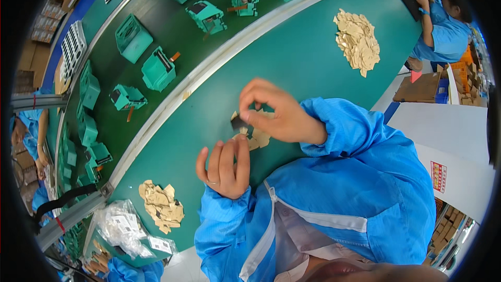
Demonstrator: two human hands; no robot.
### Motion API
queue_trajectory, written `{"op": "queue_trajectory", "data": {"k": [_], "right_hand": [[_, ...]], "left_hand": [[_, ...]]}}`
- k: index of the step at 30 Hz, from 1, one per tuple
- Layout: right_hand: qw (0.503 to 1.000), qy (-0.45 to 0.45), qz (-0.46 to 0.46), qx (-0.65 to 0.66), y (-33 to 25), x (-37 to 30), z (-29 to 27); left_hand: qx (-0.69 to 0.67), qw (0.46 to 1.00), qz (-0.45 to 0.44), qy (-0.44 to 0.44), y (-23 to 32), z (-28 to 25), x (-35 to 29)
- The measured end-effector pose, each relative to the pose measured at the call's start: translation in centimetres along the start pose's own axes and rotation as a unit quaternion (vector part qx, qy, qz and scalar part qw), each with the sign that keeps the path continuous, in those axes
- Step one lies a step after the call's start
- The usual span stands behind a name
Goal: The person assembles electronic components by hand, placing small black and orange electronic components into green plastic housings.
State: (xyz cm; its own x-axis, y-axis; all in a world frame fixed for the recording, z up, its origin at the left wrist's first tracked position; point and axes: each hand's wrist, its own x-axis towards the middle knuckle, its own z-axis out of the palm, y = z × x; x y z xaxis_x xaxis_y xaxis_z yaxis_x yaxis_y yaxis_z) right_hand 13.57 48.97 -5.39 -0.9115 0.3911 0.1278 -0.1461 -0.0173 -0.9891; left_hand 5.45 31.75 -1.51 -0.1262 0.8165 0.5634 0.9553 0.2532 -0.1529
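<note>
My right hand is closed in a pinch, with a small dark flat piece at its thumb and fingertips. Just below it and to the left, my left hand has its fingers bent, the index fingertip against a small tan piece; its thumb is hidden. Between and beneath the hands, several flat tan pieces lie loose on the green tabletop, partly covered by my right hand.
Tan scraps form a heap at lower left and another at upper right. Clear plastic bags lie at the left corner. Past a pale rail, green housings stand on a dark green belt. Co-workers sit around, one at upper right.
</note>
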Motion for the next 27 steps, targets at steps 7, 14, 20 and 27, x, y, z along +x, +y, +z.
{"op": "queue_trajectory", "data": {"k": [7,14,20,27], "right_hand": [[0.906,0.249,-0.134,-0.315,-2.6,5.3,-16.2],[0.873,0.325,0.014,-0.363,6.8,11.6,-40.3],[0.759,0.257,0.126,-0.585,14.5,12.9,-46.4],[0.770,0.403,0.065,-0.490,8.7,12.9,-45.7]], "left_hand": [[-0.100,0.991,-0.081,-0.023,0.4,0.6,0.1],[-0.160,0.977,-0.132,-0.049,0.3,0.8,0.7],[-0.190,0.967,-0.158,-0.053,-0.1,0.8,0.8],[-0.222,0.960,-0.156,-0.063,-0.1,0.4,1.5]]}}
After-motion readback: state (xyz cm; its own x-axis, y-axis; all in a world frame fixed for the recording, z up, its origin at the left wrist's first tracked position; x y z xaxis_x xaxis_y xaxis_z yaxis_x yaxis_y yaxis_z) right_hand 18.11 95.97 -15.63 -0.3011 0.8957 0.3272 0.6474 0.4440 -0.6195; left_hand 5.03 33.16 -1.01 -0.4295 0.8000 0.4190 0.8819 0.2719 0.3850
